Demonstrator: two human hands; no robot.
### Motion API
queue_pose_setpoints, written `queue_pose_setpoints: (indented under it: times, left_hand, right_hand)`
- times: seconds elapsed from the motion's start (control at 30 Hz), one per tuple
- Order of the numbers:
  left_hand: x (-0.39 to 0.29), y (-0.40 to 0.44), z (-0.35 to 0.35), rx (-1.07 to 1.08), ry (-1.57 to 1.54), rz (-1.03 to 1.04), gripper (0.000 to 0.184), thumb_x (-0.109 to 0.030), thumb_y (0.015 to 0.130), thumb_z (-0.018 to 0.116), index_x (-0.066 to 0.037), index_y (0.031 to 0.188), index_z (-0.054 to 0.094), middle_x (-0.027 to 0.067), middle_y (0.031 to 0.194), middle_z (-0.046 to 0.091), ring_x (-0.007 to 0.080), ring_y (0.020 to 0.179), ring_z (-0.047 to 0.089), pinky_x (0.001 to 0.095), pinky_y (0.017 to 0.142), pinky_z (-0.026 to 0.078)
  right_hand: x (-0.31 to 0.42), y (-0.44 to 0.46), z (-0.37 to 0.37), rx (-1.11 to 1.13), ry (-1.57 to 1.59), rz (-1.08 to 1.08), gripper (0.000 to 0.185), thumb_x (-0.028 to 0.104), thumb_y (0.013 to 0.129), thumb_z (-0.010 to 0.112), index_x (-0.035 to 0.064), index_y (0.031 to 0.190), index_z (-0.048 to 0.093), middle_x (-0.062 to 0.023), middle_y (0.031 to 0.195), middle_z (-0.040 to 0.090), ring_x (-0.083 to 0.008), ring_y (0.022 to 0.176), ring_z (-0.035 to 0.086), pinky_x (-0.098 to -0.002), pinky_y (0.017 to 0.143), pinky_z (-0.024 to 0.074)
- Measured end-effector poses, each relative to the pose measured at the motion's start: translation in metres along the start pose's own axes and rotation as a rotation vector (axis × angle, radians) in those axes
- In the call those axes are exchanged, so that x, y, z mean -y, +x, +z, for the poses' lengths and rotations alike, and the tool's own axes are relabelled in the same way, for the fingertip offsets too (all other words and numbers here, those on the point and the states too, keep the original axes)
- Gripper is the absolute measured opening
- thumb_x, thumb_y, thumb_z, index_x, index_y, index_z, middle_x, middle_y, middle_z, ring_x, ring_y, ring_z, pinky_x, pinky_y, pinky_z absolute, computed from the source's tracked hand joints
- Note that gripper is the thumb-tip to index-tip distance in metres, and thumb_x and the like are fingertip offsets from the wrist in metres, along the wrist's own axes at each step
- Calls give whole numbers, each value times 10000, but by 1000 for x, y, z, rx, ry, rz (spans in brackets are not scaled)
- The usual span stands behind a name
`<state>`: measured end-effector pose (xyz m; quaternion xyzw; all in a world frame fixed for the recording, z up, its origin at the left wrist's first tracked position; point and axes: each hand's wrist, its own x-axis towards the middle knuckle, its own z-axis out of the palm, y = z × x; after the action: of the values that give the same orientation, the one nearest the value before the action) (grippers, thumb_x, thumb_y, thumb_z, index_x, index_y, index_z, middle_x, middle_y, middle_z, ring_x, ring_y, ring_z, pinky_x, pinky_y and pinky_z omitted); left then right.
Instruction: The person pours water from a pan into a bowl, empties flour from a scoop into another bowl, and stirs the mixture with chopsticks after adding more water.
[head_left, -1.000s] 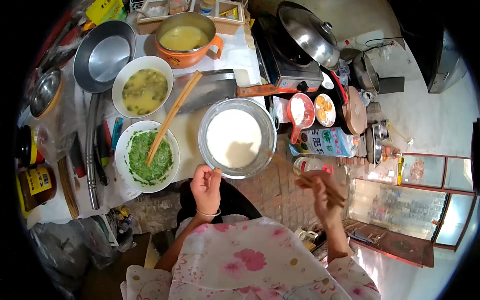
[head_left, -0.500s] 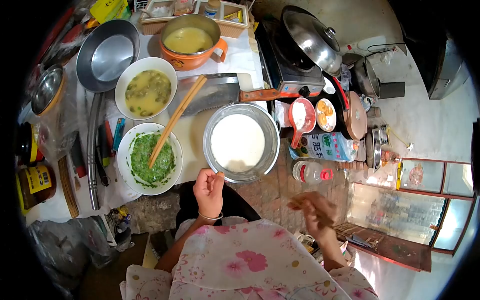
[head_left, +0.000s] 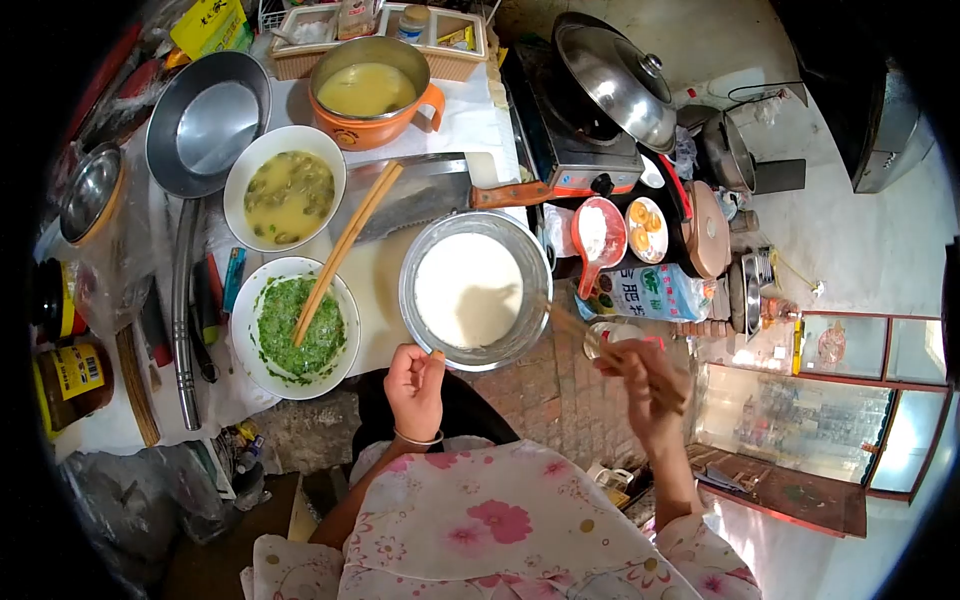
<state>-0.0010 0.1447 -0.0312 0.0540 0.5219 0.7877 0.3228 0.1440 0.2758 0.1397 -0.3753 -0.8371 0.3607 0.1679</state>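
Observation:
A metal bowl of white batter sits at the table's edge. My left hand is closed on its near rim, thumb on top. Off to the bowl's right, my right hand is closed around wooden chopsticks, blurred by motion, their tips near the bowl's right rim. Left of the metal bowl, a white bowl of chopped greens has a second pair of chopsticks leaning in it. Behind that stands a bowl of yellow soup with dark pieces.
A cleaver lies behind the metal bowl. An orange pot and a grey pan stand farther back. Right of the table are a stove, a red scoop of flour, a plate with yolks and a plastic bottle.
My right hand has moved up and slightly right, bringing the chopsticks back near the bowl's rim. My left hand stays at the rim. The whole view has shifted slightly.

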Motion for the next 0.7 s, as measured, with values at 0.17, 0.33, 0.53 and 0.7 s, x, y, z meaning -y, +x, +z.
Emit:
queue_pose_setpoints:
  times: [0.17,0.33,0.53,0.7]
  left_hand:
    - [1,3,-1,-21,41,38,126,14,832,549,-17,768,445,-35,643,476,-1,577,380,150,521,300]
    - [6,1,-5,29,-8,-7,98,-26,854,533,-15,802,450,-11,679,490,36,626,453,193,602,409]
    - [1,0,-1,-1,-10,22,99,19,836,541,-4,794,454,-20,663,497,9,604,416,152,558,339]
    - [1,0,2,22,-54,30,85,11,840,542,1,813,462,-8,679,516,19,613,444,157,571,360]
  right_hand:
    - [21,-19,6,38,22,14,188,91,880,499,-73,862,589,-133,768,614,-203,646,625,-273,571,489]
    - [15,2,1,-21,39,38,177,87,871,502,-68,876,587,-125,771,630,-208,647,620,-258,606,481]
    - [11,-21,20,190,67,-31,138,42,856,527,-77,903,577,-144,849,631,-200,711,629,-278,639,508]
    - [-7,41,-1,2,146,137,161,28,844,551,-55,974,598,-66,825,644,-108,743,593,-240,657,487]
